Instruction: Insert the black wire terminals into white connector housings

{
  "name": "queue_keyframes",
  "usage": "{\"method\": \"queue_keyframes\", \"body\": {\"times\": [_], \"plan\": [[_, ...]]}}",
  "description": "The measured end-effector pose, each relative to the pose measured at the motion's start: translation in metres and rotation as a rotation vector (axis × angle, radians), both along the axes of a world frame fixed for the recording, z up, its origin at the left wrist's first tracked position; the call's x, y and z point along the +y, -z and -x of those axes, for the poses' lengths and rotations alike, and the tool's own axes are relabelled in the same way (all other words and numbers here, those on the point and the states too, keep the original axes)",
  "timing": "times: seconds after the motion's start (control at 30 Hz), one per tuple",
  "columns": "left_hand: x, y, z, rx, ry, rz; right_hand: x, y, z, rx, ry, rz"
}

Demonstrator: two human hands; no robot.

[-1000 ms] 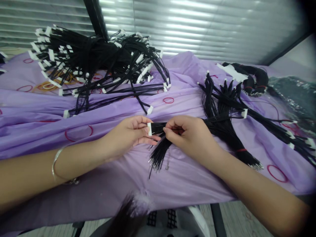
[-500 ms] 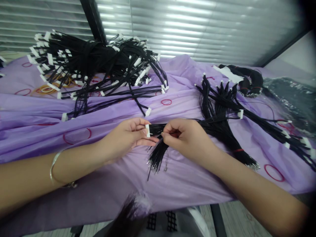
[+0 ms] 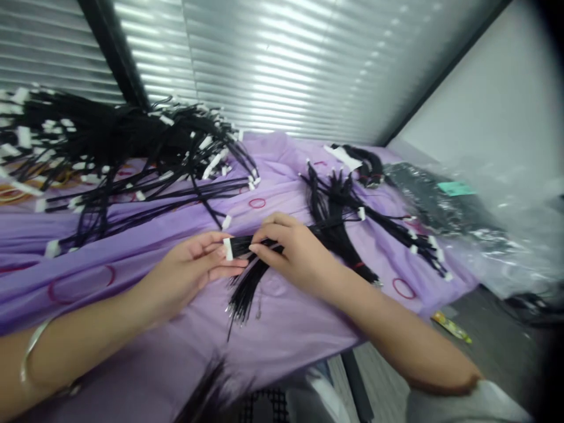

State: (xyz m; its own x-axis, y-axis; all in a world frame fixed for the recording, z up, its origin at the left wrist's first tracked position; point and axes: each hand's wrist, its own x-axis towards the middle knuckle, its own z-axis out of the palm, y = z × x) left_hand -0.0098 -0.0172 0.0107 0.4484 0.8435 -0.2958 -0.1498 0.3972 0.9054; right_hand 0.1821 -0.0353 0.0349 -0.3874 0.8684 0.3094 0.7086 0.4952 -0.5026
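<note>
My left hand (image 3: 200,261) pinches a white plug connector (image 3: 228,249) between thumb and fingers. Black wires (image 3: 241,245) run out of the connector's right side, toward my right hand (image 3: 282,247). My right thumb and forefinger are closed on the thin wires just right of the connector; how many they grip I cannot make out. Below my fingers hangs a fan of loose black wires (image 3: 249,291) with small metal tips. To the right, a thicker bundle of black wires (image 3: 341,247) lies on the purple cloth, tied with a red band.
A large heap of black cables with white connectors (image 3: 110,132) lies at the back left. Red rubber bands (image 3: 404,288) are scattered on the purple cloth (image 3: 304,329). Clear plastic bags (image 3: 440,194) stand at the right, beyond the table edge. Slatted blinds (image 3: 264,64) rise behind.
The view has swung to the right, so everything sits further left and more of the bags and floor shows. Both hands keep their hold at the connector and wires.
</note>
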Motion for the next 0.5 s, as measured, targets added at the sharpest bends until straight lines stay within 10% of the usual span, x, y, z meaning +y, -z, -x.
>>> {"method": "queue_keyframes", "body": {"times": [0.13, 0.27, 0.5], "plan": [[-0.005, 0.003, 0.008, 0.016, 0.230, -0.263, -0.006, -0.025, -0.049, -0.298, 0.258, -0.148], [-0.018, -0.007, 0.012, 0.487, 0.482, -0.592, 0.005, -0.017, -0.101, -0.532, 0.183, -0.030], [-0.034, -0.027, 0.001, 0.912, 0.753, -1.040, 0.013, -0.008, -0.114, -0.485, 0.231, -0.081]]}}
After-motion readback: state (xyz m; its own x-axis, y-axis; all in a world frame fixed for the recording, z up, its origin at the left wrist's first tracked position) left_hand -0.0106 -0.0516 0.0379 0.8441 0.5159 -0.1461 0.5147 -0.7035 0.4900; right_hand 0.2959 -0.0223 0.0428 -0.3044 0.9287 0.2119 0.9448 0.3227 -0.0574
